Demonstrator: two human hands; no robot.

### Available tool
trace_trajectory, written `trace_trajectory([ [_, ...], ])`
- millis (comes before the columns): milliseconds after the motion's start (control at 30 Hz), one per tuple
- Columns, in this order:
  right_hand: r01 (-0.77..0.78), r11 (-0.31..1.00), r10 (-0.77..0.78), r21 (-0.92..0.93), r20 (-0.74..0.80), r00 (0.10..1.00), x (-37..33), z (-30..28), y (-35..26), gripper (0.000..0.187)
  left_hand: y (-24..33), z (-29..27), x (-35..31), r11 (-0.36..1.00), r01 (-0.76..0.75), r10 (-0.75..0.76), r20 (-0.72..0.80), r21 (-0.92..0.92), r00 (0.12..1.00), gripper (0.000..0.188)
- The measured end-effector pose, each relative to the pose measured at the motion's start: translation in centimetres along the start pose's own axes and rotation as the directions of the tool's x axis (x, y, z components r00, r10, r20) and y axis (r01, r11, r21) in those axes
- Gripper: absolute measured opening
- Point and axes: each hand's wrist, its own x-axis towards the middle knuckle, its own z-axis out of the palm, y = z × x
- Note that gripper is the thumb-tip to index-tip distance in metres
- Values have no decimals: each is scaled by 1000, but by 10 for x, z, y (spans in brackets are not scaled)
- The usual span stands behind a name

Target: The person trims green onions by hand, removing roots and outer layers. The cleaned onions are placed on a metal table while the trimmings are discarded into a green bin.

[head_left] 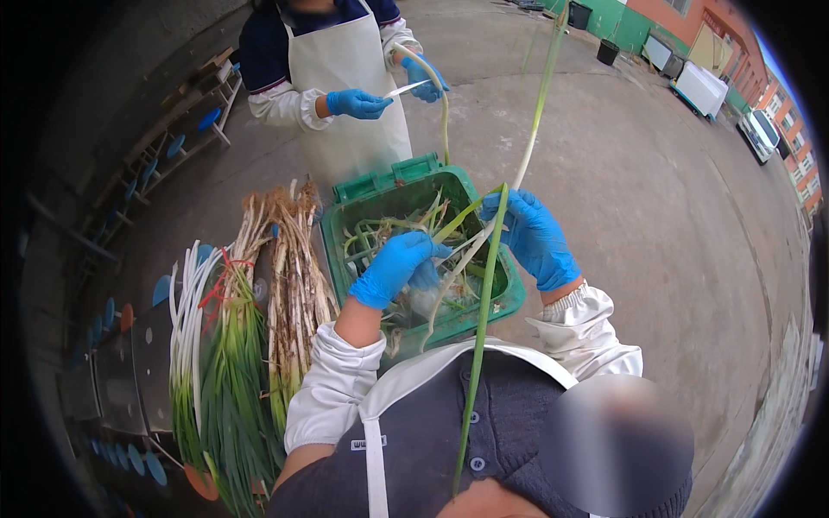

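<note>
My right hand [537,240], in a blue glove, is closed around a long green onion [532,142]. Its pale part rises above the hand, and a long green leaf [485,328] hangs down across my apron. My left hand [399,266], also gloved in blue, is pinched at the end of a loose onion leaf [459,217] that runs to the right hand. A thin pale strip lies by the left fingertips; whether it is peel or a blade I cannot tell. Both hands are over a green bin [509,302] holding onion trimmings [371,240].
Bundles of green onions, one trimmed [233,337] and one with roots [294,259], lie at the left. Across the bin a co-worker in a white apron [350,95] holds a small knife [406,88] and a green onion [444,116]. Tables with round stools [177,145] line the left.
</note>
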Motion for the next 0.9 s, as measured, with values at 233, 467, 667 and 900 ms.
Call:
trace_trajectory([
  [233,310,949,-286,50,-275,918,2,-77,-69,33,-81,-75,-32,961,276,-260,-299,13,918,31],
  [467,553,832,-457,45,-511,728,-31,-144,-132,30,-171,-127,-34,951,286,-301,-581,-121,756,33],
  [667,615,782,-481,101,-531,698,-33,-139,-134,26,-224,-130,2,817,425,-139,-583,389,801,38],
  [900,546,815,-380,194,-531,757,-22,-95,-95,19,-39,-12,20,972,-190,228,-383,136,895,22],
])
